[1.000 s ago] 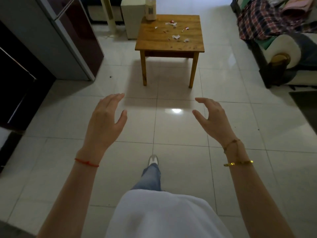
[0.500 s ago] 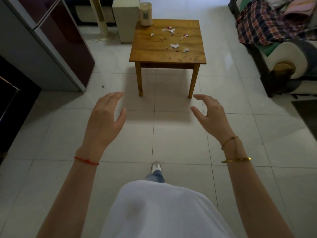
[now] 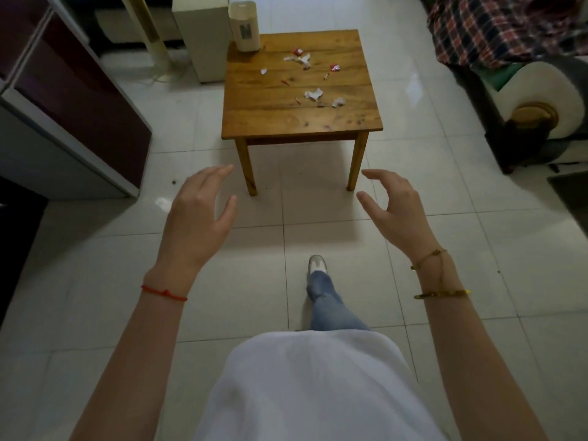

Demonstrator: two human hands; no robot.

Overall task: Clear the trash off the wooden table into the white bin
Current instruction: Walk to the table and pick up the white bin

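Pale glossy floor tiles (image 3: 318, 218) fill most of the frame, seen from head height looking down. At upper centre stands a small square wooden table (image 3: 286, 122) on four legs. Scattered over the far right part of its top are small scraps of white paper and red-and-white wrappers (image 3: 313, 94), lying loose and apart from one another. At the table's far left corner sits a tall, narrow white bin (image 3: 244, 27) with an open top; whether it rests on the tabletop or just behind it is hard to tell.

In the middle of the frame, the left hand (image 3: 195, 221) and the right hand (image 3: 399, 211) are raised in front of the body, fingers spread and gently curled, holding nothing, well short of the table.

Judging by their look, the scraps are feather-light, soft and crumpled. They should pinch easily between fingertips at any raised edge, or be swept together into a palm; flat slivers may need a fingernail.
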